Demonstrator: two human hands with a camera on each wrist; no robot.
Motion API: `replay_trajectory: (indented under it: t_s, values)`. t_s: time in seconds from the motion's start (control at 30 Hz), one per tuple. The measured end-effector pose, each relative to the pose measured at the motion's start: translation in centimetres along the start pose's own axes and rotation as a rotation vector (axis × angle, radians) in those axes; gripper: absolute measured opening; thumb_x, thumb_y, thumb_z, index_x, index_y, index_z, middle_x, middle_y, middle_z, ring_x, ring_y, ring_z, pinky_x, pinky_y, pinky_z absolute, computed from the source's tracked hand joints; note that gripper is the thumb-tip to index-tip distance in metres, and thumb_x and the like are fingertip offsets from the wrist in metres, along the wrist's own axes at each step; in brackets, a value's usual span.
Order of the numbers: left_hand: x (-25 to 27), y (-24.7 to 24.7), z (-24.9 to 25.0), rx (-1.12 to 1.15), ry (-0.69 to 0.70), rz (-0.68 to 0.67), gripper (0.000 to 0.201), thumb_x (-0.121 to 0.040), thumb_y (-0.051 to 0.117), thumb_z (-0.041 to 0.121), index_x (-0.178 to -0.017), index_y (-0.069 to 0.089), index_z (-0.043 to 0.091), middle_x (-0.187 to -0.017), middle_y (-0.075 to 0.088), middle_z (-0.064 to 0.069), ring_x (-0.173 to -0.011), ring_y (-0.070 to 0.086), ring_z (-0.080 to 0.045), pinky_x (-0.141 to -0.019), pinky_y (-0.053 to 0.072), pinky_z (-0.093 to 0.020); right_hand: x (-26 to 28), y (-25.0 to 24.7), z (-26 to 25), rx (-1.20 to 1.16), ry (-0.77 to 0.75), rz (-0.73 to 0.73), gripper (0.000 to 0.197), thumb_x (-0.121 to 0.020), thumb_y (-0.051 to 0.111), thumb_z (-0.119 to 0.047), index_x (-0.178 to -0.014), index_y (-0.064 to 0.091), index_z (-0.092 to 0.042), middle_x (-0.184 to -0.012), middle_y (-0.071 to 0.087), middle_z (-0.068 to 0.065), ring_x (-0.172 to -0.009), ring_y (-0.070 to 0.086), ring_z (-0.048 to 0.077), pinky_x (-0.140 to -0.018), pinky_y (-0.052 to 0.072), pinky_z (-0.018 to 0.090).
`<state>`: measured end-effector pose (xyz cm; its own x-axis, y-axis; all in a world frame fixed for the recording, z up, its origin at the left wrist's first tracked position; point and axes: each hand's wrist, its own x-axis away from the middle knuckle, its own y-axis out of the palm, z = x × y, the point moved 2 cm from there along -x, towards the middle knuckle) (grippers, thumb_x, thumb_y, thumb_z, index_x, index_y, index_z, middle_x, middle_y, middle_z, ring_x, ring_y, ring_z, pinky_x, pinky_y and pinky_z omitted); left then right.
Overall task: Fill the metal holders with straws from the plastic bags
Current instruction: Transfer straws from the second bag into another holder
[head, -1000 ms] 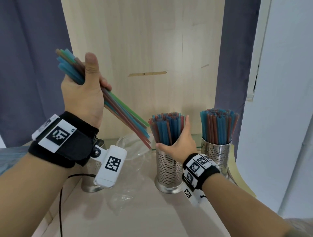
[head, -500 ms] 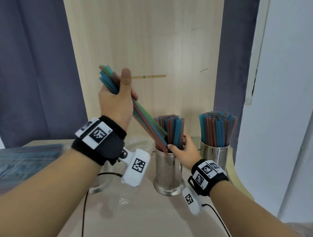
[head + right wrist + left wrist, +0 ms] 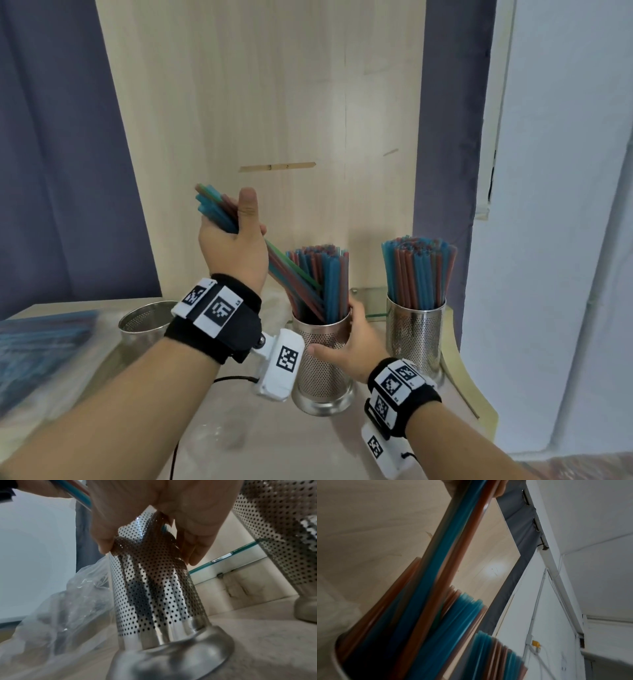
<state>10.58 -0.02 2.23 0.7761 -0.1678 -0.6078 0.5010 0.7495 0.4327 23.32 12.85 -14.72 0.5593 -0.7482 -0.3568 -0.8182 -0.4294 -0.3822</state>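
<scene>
Fingers of my left hand (image 3: 236, 253) gripping the straw bundle (image 3: 219, 210), right hand (image 3: 346, 346) wrapped round the middle holder (image 3: 322, 370), so I'd stand them up, then let go.

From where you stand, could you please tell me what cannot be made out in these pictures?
- Inside of the empty holder, head view: only part of its rim and wall show behind the left hand and wristband.
- Bag of straws, head view: blurred and cut off by the left edge.
- Lower ends of the held straws, left wrist view: dark, blurred.
- Right hand fingertips, head view: hidden behind the middle holder.
</scene>
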Motion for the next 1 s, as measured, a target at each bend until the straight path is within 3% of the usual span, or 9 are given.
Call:
replay_trajectory:
  t_s: [0.1, 0.17, 0.27, 0.37, 0.53, 0.7, 0.8, 0.9, 1.0]
  values:
    - [1.0, -0.2, -0.3, -0.052, 0.123, -0.041, 0.027, -0.082, 0.073, 0.038, -0.082, 0.050, 0.022, -0.075, 0.060, 0.002, -0.065, 0.061, -0.005, -0.069, 0.055, -0.023, -0.1, 0.2, 0.2, -0.018, 0.011, 0.008, 0.102, -0.062, 0.093, -0.036, -0.138, 0.025, -0.036, -0.113, 0.054, -0.026, -0.106, 0.055, -0.006, -0.095, 0.045, 0.017]
    - [1.9, 0.0, -1.1, -0.096, 0.194, -0.130, 0.027, -0.083, 0.075, 0.028, -0.081, 0.053, 0.013, -0.070, 0.057, 0.006, -0.062, 0.059, -0.003, -0.065, 0.052, -0.022, -0.2, 0.4, 0.3, -0.017, 0.019, 0.007, 0.103, -0.061, 0.093, -0.036, -0.139, 0.025, -0.033, -0.114, 0.055, -0.024, -0.105, 0.055, -0.006, -0.096, 0.047, 0.018]
    - [2.5, 0.4, -2.9, -0.165, 0.173, -0.223, 0.026, -0.083, 0.075, 0.025, -0.078, 0.056, 0.008, -0.066, 0.059, 0.005, -0.058, 0.059, -0.004, -0.062, 0.051, -0.021, -0.4, 0.6, 0.6, -0.014, 0.018, 0.023, 0.107, -0.054, 0.092, -0.047, -0.138, 0.026, -0.034, -0.120, 0.059, -0.017, -0.112, 0.059, 0.002, -0.102, 0.050, 0.029]
    - [1.7, 0.3, -4.3, -0.216, 0.112, -0.242, 0.024, -0.083, 0.076, 0.022, -0.074, 0.058, 0.009, -0.066, 0.061, 0.002, -0.057, 0.060, -0.005, -0.060, 0.052, -0.020, -0.4, 0.6, 0.7, -0.009, 0.018, 0.010, 0.105, -0.055, 0.093, -0.045, -0.137, 0.026, -0.035, -0.122, 0.058, -0.017, -0.114, 0.059, 0.003, -0.102, 0.051, 0.031]
    - [0.6, -0.4, -6.0, -0.315, 0.019, -0.361, 0.022, -0.081, 0.078, 0.026, -0.071, 0.063, 0.013, -0.069, 0.068, 0.002, -0.064, 0.067, -0.005, -0.061, 0.054, -0.021, -0.2, 0.4, 0.4, 0.038, 0.009, 0.005, 0.105, -0.058, 0.092, -0.044, -0.139, 0.025, -0.033, -0.121, 0.056, -0.020, -0.114, 0.058, 0.002, -0.100, 0.050, 0.025]
    - [1.2, -0.5, -7.5, -0.375, -0.033, -0.344, 0.036, -0.076, 0.079, 0.039, -0.092, 0.063, 0.011, -0.086, 0.070, 0.002, -0.078, 0.068, -0.005, -0.071, 0.058, -0.025, 0.0, 0.3, 0.1, 0.062, 0.002, 0.011, 0.104, -0.061, 0.092, -0.042, -0.140, 0.025, -0.030, -0.119, 0.056, -0.019, -0.112, 0.057, 0.002, -0.098, 0.048, 0.020]
    - [2.0, -0.2, -7.9, -0.388, -0.026, -0.339, 0.030, -0.077, 0.079, 0.034, -0.089, 0.053, 0.027, -0.101, 0.059, 0.001, -0.088, 0.063, -0.005, -0.080, 0.055, -0.025, 0.1, 0.3, 0.1, 0.071, -0.002, 0.019, 0.102, -0.061, 0.091, -0.043, -0.139, 0.025, -0.032, -0.117, 0.056, -0.020, -0.111, 0.058, 0.002, -0.097, 0.049, 0.020]
    - [2.0, -0.1, -9.1, -0.474, -0.022, -0.401, 0.035, -0.072, 0.078, 0.041, -0.092, 0.051, 0.031, -0.104, 0.046, 0.005, -0.099, 0.059, -0.018, -0.093, 0.052, -0.036, 0.1, 0.4, 0.3, 0.076, -0.006, 0.026, 0.102, -0.061, 0.091, -0.043, -0.139, 0.025, -0.032, -0.117, 0.056, -0.021, -0.110, 0.059, 0.002, -0.098, 0.050, 0.022]
    - [1.8, 0.0, -9.5, -0.475, -0.056, -0.466, 0.048, -0.064, 0.074, 0.054, -0.098, 0.053, 0.026, -0.106, 0.059, -0.003, -0.094, 0.063, -0.015, -0.087, 0.056, -0.042, 0.1, 0.3, 0.4, 0.061, -0.001, 0.032, 0.103, -0.061, 0.091, -0.043, -0.140, 0.025, -0.033, -0.116, 0.057, -0.021, -0.109, 0.059, 0.001, -0.098, 0.050, 0.022]
